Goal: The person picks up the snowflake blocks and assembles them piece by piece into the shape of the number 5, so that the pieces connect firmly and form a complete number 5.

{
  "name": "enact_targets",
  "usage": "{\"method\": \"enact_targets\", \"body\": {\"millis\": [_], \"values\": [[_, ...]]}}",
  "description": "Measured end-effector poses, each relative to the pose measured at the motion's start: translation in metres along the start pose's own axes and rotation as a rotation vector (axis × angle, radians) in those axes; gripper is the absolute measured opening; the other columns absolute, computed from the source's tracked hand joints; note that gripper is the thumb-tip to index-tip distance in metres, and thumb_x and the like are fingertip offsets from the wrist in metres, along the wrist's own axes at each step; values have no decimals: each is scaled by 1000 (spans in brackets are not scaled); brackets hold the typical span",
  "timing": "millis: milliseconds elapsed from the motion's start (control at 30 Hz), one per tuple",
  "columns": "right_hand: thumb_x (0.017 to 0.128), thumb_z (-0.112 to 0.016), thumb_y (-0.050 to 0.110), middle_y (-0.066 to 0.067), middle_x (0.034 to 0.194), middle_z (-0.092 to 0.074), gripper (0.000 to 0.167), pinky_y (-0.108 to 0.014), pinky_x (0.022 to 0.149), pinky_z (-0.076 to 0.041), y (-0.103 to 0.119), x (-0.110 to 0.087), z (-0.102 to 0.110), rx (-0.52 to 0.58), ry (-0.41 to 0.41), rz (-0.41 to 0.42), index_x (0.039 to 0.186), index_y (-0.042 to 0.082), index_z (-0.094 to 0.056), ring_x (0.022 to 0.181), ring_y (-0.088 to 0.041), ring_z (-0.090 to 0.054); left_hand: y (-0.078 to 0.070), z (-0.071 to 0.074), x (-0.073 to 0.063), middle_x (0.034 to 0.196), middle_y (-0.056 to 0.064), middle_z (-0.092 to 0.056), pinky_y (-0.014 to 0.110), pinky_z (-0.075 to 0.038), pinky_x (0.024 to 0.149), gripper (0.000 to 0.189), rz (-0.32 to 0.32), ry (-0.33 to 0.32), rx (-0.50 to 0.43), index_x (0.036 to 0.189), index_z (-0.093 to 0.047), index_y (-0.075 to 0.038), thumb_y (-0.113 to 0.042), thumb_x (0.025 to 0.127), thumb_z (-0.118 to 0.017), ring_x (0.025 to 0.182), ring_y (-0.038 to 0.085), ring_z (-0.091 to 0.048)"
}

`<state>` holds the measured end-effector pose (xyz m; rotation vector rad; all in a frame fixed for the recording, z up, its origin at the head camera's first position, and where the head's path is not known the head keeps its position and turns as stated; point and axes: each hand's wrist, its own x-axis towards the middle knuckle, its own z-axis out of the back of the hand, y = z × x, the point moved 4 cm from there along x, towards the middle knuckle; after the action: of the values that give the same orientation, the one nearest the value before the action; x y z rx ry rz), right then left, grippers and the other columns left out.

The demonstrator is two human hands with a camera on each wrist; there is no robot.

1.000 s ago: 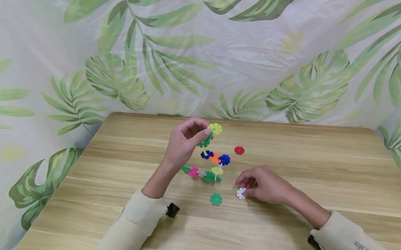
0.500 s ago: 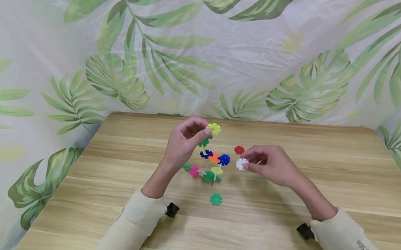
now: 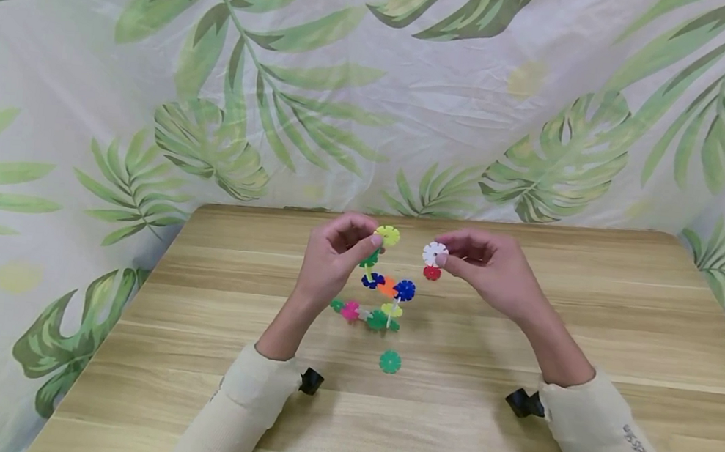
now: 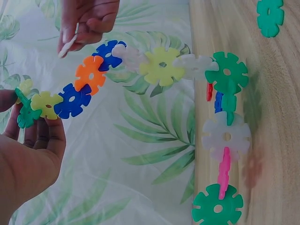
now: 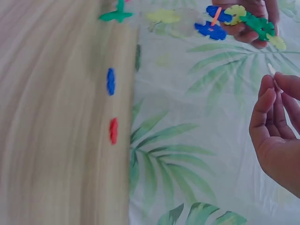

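My left hand (image 3: 335, 264) holds up the top end of a chain of interlocking snowflake discs, pinching near a yellow disc (image 3: 388, 235) and a green disc (image 4: 29, 115). From there the chain drops through blue, an orange disc (image 4: 90, 75), white and yellow pieces to a row low over the table, with green and a pink disc (image 4: 224, 173). To the right, my right hand (image 3: 497, 273) pinches a white snowflake disc (image 3: 433, 250) between thumb and fingers. It is raised level with the yellow disc, with a gap between them.
On the wooden table (image 3: 185, 399) lie a loose green disc (image 3: 390, 362) at the front and a red disc (image 3: 432, 273) behind. A blue disc (image 5: 110, 81) lies near the red one in the right wrist view. A leaf-print cloth (image 3: 440, 116) hangs behind the table.
My right hand has lifted the white disc from the table and carried it away from me and slightly left, up beside the chain's top end. My left hand has stayed in place.
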<state>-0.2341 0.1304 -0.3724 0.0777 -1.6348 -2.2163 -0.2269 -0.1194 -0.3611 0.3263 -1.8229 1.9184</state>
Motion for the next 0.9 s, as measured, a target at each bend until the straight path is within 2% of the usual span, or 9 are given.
{"method": "enact_targets", "body": {"millis": [267, 433, 900], "values": [[98, -79, 10, 2, 100, -78, 27, -23, 77, -63, 15, 6, -8, 133, -68, 83, 124, 4, -76, 88, -15, -75, -1, -1, 0, 91, -12, -73, 18, -52, 67, 14, -8, 6, 15, 107, -68, 13, 2, 98, -68, 79, 8, -64], [97, -78, 4, 4, 100, -78, 27, -24, 77, -64, 20, 10, -15, 192, -77, 120, 124, 0, -75, 84, -14, -74, -1, -1, -1, 91, -11, -72, 19, -52, 67, 13, -5, 8, 18, 107, -69, 12, 1, 99, -68, 79, 8, -63], [98, -78, 5, 0, 100, -79, 27, -26, 74, -63, 26, 13, -22, 221, -25, 107, 124, 1, -76, 85, -16, -73, 0, -2, 0, 91, -12, -72, 18, -53, 67, 14, -14, 24, 2, 107, -68, 12, 1, 99, -68, 77, 7, -63]]}}
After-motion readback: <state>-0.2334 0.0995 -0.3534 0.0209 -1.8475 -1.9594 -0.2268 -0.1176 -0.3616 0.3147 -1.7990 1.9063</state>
